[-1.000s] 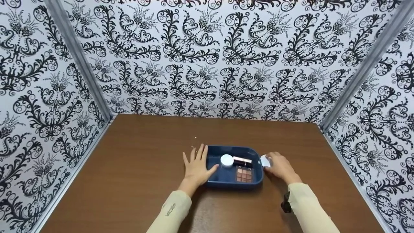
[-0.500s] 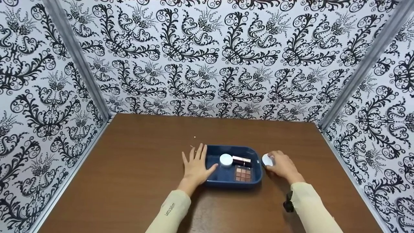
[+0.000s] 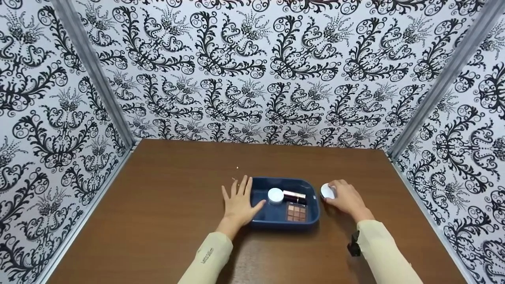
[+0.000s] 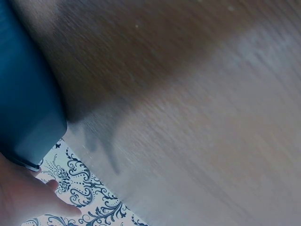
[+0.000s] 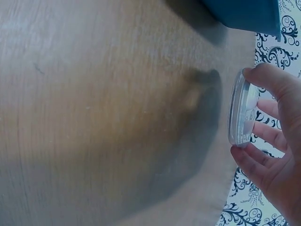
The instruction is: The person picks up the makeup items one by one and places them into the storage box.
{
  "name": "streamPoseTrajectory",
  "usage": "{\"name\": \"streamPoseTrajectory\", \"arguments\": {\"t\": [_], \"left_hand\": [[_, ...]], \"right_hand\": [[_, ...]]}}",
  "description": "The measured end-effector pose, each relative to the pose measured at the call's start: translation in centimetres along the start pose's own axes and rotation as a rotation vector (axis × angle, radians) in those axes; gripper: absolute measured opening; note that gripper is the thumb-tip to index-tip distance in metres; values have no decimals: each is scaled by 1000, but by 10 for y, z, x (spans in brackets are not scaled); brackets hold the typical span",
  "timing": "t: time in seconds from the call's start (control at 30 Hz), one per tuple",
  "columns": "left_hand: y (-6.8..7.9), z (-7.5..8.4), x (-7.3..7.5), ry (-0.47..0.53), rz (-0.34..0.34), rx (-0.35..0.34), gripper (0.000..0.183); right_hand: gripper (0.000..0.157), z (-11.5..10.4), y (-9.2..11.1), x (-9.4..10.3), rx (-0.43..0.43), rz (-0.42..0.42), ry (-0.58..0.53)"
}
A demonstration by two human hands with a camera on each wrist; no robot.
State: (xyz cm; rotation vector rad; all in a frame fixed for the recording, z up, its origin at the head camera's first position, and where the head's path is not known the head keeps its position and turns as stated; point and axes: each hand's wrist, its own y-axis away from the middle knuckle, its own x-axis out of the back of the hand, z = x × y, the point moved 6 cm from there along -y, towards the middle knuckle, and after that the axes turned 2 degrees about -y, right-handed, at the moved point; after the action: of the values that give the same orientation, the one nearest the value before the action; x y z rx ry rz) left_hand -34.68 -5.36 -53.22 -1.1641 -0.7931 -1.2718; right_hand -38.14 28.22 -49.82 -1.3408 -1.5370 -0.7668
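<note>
My right hand [image 3: 347,200] holds a round, flat white compact [image 3: 327,191] with a clear edge, just off the tray's right end. In the right wrist view the thumb and fingers grip the compact [image 5: 240,113] by its rim, tilted on edge over its shadow. My left hand [image 3: 240,207] lies with spread fingers at the left end of the blue tray [image 3: 286,225], thumb reaching over its inside. Within the tray are a round white-lidded jar [image 3: 275,195], a lipstick-like tube [image 3: 295,196] and a brown-toned eyeshadow palette [image 3: 296,212].
The tray stands on a brown wooden table [image 3: 177,185]. A few tiny light specks lie behind the left hand. Walls with black scroll patterns [image 3: 244,71] enclose the table at the back and both sides.
My right hand has moved the compact slightly rightward and back, off the tray's right rim. The left hand and the things in the tray stay where they were.
</note>
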Motion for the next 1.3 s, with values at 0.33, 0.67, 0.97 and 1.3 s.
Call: {"name": "streamPoseTrajectory", "arguments": {"t": [0.33, 0.67, 0.97, 1.3], "left_hand": [[1, 0, 1, 5, -14, 3, 91], [1, 1, 2, -11, -40, 12, 90], [-1, 1, 4, -20, -28, 8, 90], [-1, 1, 2, -16, -31, 8, 90]], "right_hand": [[51, -2, -3, 10, -16, 0, 1], [53, -8, -4, 20, 23, 24, 32], [54, -16, -7, 28, 44, 50, 19], [54, -23, -10, 34, 56, 80, 4]]}}
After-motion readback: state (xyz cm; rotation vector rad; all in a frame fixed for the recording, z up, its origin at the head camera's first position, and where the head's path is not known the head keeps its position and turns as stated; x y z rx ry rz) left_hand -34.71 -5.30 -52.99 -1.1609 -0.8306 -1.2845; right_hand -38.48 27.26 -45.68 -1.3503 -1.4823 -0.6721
